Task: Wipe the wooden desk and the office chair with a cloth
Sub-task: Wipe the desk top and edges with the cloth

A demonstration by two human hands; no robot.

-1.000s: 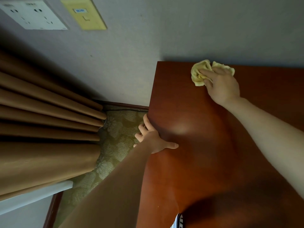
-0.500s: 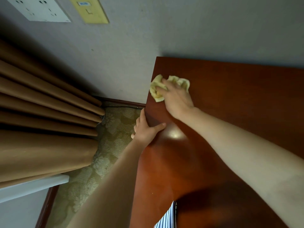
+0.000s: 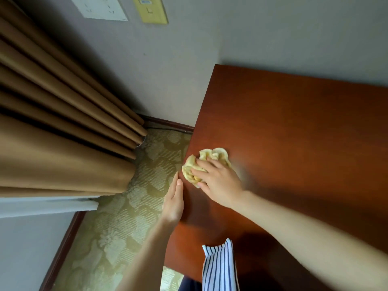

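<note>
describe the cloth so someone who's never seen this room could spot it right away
Find the reddish-brown wooden desk against the grey wall. Near its left edge, beside the patterned carpet, the right hand presses on a crumpled cloth. It is pale yellow, the only loose thing on the desktop.

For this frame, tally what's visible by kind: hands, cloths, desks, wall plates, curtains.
Hands: 2, left hand and right hand
Cloths: 1, yellow cloth
Desks: 1, wooden desk
Wall plates: 2, white socket plate and yellow switch plate
Curtains: 1, brown curtain
Total: 7
</note>
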